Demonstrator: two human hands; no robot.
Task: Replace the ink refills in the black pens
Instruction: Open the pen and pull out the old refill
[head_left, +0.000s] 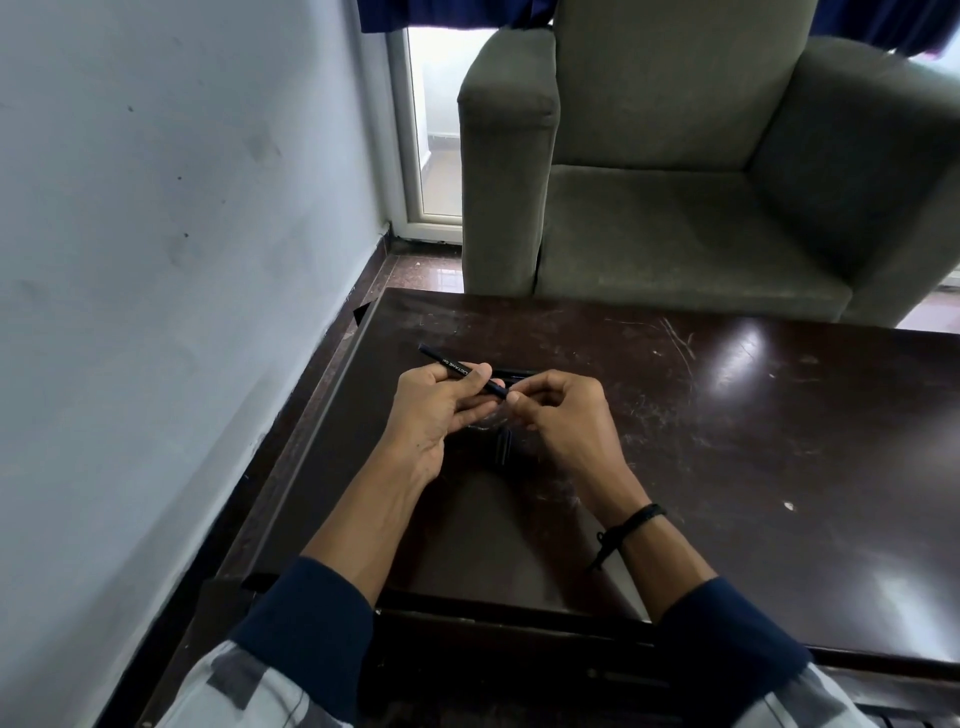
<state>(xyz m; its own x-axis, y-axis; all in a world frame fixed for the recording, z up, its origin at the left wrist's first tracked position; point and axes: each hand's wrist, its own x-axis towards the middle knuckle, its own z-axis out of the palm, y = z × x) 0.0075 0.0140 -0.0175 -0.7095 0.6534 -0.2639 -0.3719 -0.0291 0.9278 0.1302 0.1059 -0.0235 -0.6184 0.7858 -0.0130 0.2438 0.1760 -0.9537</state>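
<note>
Item: black pen (457, 370) — held above the table (727, 441), long axis slanting from far-left to near-right, its near end meeting your right hand (566, 415). Your left hand (436, 410) gripped the barrel, fingers curled round it. Your right fingertips pinched that near end — tip section or refill, too small to tell. Loose black parts (503, 446) lay on the table below, between both hands.

Slim black pen barrel (457, 370): mid-section covered by left hand (431, 410), end at right hand (566, 421) buried under its pinching fingertips, tip not visible. Just beyond the barrel, black stick-shaped item (515, 372) mostly hidden behind the hands. Nearer than the barrel, short black piece (503, 446) blends into dark brown glossy surface (727, 441), shape unclear.
</note>
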